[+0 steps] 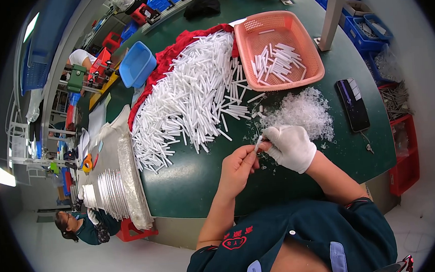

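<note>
My bare left hand (pixel 239 168) is closed in a pinch on a small white plastic tube (pixel 258 142) above the green table. At the tube's upper end, my right hand (pixel 292 147), in a white glove, has its thumb and fingers pressed together; what lies between them is mostly hidden. Just beyond the glove spreads a heap of clear, shredded plastic scraps (pixel 303 112). A large pile of white tubes (pixel 190 93) lies to the left, partly on a red cloth (pixel 165 54). More tubes (pixel 280 62) rest in a pink basket (pixel 315 70) at the far side.
A phone (pixel 352 105) lies at the right with a key (pixel 369 148) near it. A metal post (pixel 331 17) rises from the table's far right. A blue bin (pixel 137 63) stands beyond the cloth. Bundled rods (pixel 112 195) lie left, near a seated co-worker (pixel 86 226).
</note>
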A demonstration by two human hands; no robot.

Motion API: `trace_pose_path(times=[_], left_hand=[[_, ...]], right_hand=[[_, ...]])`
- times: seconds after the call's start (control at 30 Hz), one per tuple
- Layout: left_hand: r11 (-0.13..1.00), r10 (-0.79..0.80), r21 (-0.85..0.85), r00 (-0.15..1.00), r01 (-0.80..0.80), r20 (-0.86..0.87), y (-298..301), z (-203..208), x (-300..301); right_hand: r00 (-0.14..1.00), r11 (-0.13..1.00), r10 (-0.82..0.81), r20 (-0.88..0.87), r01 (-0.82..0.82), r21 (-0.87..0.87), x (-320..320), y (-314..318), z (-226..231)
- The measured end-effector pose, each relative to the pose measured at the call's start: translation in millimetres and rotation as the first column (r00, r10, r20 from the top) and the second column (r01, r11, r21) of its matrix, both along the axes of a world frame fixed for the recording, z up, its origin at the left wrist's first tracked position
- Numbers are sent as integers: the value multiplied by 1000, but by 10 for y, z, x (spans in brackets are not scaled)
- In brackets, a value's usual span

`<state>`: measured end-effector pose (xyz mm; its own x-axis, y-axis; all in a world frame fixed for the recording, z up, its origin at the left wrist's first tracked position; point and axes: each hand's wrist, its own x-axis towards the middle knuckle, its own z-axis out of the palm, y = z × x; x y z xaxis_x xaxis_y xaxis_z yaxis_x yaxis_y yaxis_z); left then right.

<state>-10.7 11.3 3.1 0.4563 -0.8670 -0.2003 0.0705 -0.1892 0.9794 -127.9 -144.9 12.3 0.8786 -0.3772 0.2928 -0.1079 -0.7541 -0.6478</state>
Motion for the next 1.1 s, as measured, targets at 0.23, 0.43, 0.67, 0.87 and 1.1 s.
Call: trace_pose_path(times=[0.23, 0.43, 0.67, 0.87, 1.1], left_hand=[[999, -45, 37, 986, 40, 163, 41, 32, 130], [999, 44, -3, 971, -45, 234, 18, 61, 109], [984, 178, -73, 890, -163, 421, -24, 64, 31], [966, 248, -229, 675, -119, 695, -22, 36, 80], [952, 301, -159, 715, -261, 630, 32, -19, 117]], right_hand=[[996, 996, 69, -59, -72, -44, -9, -41, 13], [987, 996, 92, -131, -90, 20, -13, -18, -4], [992, 819, 123, 1, -102, 565, -41, -68, -105], [998, 709, 66, 8, -53, 703, -35, -74, -92], [996, 528, -43, 78, -44, 848, -69, -136, -83]])
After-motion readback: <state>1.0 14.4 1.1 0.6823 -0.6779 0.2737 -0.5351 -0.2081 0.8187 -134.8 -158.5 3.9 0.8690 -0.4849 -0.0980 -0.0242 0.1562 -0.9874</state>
